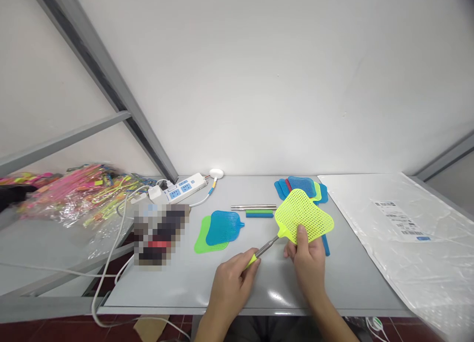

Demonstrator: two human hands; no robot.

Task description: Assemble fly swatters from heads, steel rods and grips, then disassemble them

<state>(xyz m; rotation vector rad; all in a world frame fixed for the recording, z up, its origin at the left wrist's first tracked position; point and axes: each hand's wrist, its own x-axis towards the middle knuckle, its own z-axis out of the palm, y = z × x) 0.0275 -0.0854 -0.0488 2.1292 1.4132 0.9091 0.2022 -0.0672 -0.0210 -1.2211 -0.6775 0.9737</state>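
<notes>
A yellow fly swatter [304,214] with a perforated head and a short metal rod is held in both hands above the table. My left hand [233,283] wraps round its yellow grip, which is mostly hidden in the fist. My right hand [308,263] pinches the lower edge of the head, thumb on top. Left of it lie a blue swatter head [224,227] and a green swatter head [202,241], partly overlapping. Metal rods [254,207] and green and blue handle grips [259,213] lie behind. A pile of swatters [301,185], mostly blue, is partly hidden behind the yellow head.
A white power strip [185,188] with cables stands at the back left, near a pixelated dark item [162,238]. A white plastic mailer bag [392,233] covers the right side. Bagged colourful items [85,189] lie beyond the left frame. The grey table [166,287] ends near my body.
</notes>
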